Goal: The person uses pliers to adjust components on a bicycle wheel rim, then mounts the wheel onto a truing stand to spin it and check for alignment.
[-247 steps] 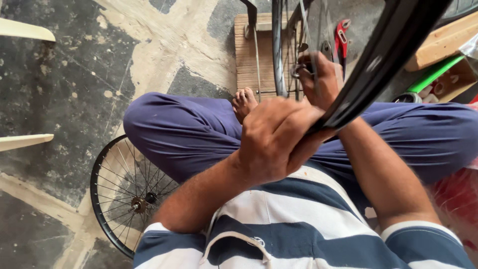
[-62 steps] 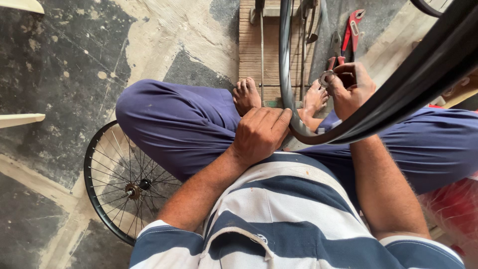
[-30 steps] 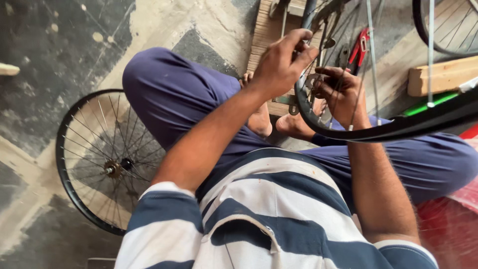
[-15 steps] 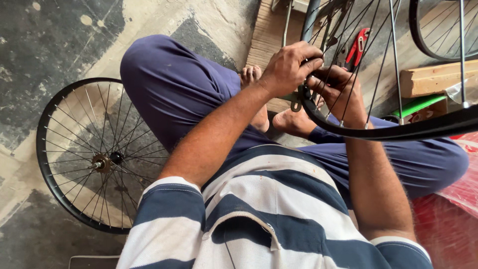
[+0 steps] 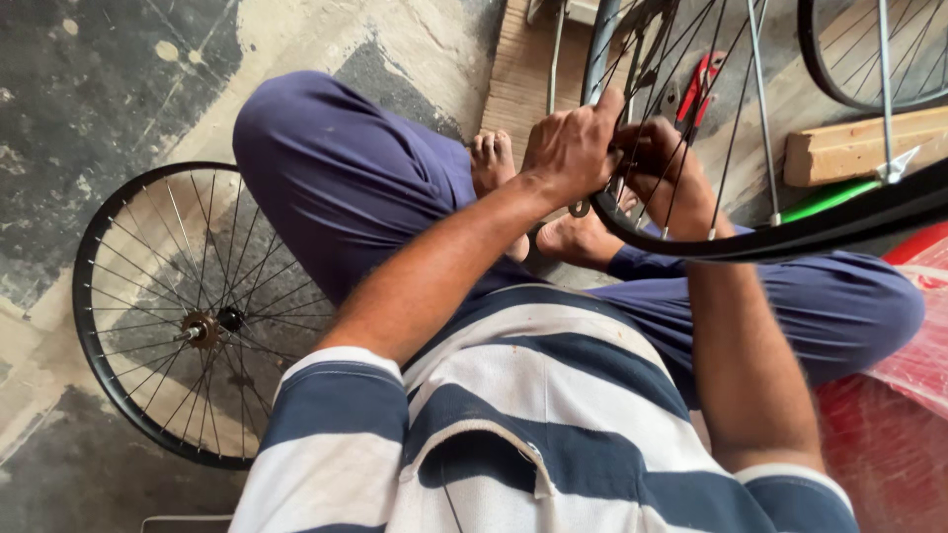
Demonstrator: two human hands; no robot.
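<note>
The bicycle wheel [image 5: 790, 232] stands over the person's crossed legs, its black rim curving from the upper middle of the view down past the feet and out to the right edge, so its long sweep runs left to right while the thin spokes [image 5: 736, 128] rise toward the top. The left hand [image 5: 573, 153] reaches forward along a straight forearm and curls over the rim at its lowest bend, fingers folded down on the rim and a small metal tool [image 5: 581, 207] that pokes out beneath the knuckles. The right hand [image 5: 667, 178] sits just beside it, behind the spokes, fingers wrapped closed round the rim's inner side; its forearm comes up steeply from the lower right. Both hands are clamped on the wheel, nearly touching each other.

The person sits on a worn, patchy concrete floor [image 5: 89, 89] in dark blue trousers [image 5: 346, 188] and a striped shirt, bare feet [image 5: 494, 163] tucked under the rim. A second wheel [image 5: 118, 336] lies flat on the floor at the left, hub and spokes showing. A wooden block [image 5: 859, 148] and red-handled pliers [image 5: 696, 84] lie near the floor's top edge, and a red plastic sheet [image 5: 889, 434] fills the lower right corner.
</note>
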